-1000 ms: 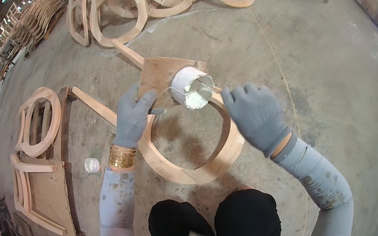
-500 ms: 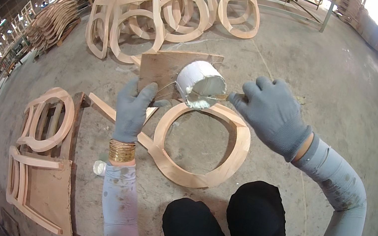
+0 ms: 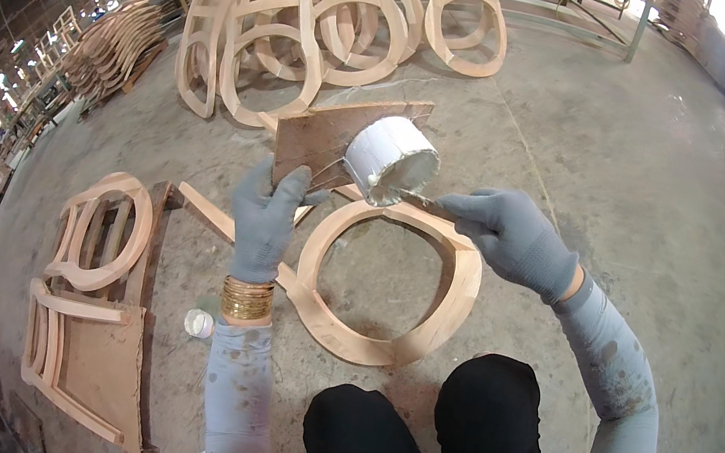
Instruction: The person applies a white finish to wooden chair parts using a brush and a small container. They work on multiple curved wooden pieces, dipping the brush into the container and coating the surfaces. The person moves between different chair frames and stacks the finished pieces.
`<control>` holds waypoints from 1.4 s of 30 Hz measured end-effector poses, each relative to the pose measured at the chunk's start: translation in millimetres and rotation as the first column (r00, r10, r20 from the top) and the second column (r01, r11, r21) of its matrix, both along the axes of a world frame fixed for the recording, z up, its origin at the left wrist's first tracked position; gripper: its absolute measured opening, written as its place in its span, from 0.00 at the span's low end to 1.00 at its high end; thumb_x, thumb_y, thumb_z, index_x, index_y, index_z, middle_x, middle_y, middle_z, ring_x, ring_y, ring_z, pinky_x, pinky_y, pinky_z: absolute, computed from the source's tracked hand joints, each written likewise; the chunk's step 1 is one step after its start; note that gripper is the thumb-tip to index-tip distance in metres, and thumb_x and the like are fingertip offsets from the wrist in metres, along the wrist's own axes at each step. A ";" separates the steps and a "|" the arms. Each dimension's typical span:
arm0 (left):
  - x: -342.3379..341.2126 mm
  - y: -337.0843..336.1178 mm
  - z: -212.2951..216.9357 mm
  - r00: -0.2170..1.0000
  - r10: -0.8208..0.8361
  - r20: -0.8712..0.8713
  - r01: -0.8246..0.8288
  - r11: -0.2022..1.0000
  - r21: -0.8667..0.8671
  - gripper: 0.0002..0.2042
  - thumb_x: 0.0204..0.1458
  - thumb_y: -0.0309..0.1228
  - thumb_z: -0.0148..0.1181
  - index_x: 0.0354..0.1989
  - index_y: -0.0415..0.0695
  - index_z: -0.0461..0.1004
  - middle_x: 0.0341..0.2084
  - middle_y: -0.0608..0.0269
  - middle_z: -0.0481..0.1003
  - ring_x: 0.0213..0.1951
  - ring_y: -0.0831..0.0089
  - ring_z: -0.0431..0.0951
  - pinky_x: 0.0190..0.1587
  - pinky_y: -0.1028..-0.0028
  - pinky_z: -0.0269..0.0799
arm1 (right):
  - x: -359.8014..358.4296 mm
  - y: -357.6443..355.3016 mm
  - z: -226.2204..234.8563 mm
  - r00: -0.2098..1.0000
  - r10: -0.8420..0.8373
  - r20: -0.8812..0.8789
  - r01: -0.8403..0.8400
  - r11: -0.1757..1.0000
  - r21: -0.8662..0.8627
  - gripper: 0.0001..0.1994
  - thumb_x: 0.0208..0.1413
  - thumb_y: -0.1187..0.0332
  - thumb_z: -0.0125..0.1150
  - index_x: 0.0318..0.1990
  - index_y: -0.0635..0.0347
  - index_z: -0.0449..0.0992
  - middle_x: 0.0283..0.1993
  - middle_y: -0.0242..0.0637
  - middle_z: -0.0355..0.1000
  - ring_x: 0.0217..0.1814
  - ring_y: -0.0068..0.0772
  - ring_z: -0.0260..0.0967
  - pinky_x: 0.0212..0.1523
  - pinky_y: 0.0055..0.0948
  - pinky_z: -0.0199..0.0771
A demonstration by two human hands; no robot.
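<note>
My left hand (image 3: pixel 265 219), in a grey glove, grips the lower left corner of a flat brown wooden board (image 3: pixel 312 138). Against the board's face sits a white tub (image 3: pixel 373 153), tipped so that its mouth points to my right, with white paste around the rim. Closed around a thin stick-like tool (image 3: pixel 429 205) is my gloved right hand (image 3: pixel 515 239); the tool's far end reaches into the tub's mouth. Below both hands, a wooden frame with a round ring (image 3: pixel 308 314) lies on the floor in front of my knees.
Several wooden frames (image 3: pixel 305 32) with rings stand together at the far side. More frame pieces (image 3: pixel 106 278) lie at the left beside a brown panel (image 3: pixel 100 365). A small white container (image 3: pixel 198 323) stands near my left wrist. A metal-legged table (image 3: pixel 633 41) is at the back.
My right hand has lowered and turned, bringing the tool's end into the tub's mouth. The board and tub are tilted slightly more, still held in my left hand.
</note>
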State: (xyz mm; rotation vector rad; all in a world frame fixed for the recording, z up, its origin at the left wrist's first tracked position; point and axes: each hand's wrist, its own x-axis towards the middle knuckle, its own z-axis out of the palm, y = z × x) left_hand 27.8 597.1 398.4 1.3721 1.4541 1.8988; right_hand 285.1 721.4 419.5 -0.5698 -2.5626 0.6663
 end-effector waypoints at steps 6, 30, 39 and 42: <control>12.2 36.1 -38.1 0.975 0.028 0.222 -0.010 0.997 -0.082 0.11 0.56 0.26 0.51 0.45 0.32 0.68 0.38 0.57 0.73 0.35 0.72 0.77 0.36 0.74 0.80 | 18.5 46.4 -23.0 0.999 -0.022 0.036 0.041 0.666 -0.744 0.21 0.50 0.75 0.55 0.54 0.56 0.73 0.32 0.40 0.75 0.31 0.23 0.70 0.39 0.27 0.72; 84.6 135.1 -219.5 0.740 0.562 0.369 -0.193 0.704 -0.684 0.12 0.56 0.30 0.51 0.45 0.36 0.70 0.38 0.64 0.72 0.35 0.79 0.72 0.37 0.80 0.70 | 44.8 253.6 -251.4 0.959 0.282 -0.011 -0.080 0.234 -0.969 0.17 0.56 0.70 0.54 0.53 0.57 0.74 0.31 0.40 0.73 0.32 0.26 0.70 0.34 0.27 0.72; 97.1 156.3 -220.0 0.782 0.564 0.264 -0.184 0.614 -0.768 0.08 0.57 0.28 0.52 0.39 0.34 0.70 0.31 0.65 0.71 0.31 0.80 0.71 0.33 0.77 0.77 | 51.9 260.4 -276.9 0.968 0.231 0.093 -0.172 0.889 -0.424 0.15 0.51 0.73 0.56 0.48 0.49 0.77 0.33 0.37 0.68 0.34 0.39 0.67 0.36 0.32 0.68; 100.5 163.3 -220.4 0.839 0.523 0.152 -0.228 0.590 -0.775 0.08 0.57 0.28 0.52 0.37 0.33 0.70 0.30 0.65 0.70 0.30 0.79 0.72 0.31 0.76 0.78 | 67.2 258.6 -292.4 0.979 0.167 0.117 -0.114 0.924 -0.364 0.15 0.51 0.72 0.56 0.47 0.49 0.78 0.32 0.35 0.68 0.33 0.38 0.66 0.35 0.33 0.68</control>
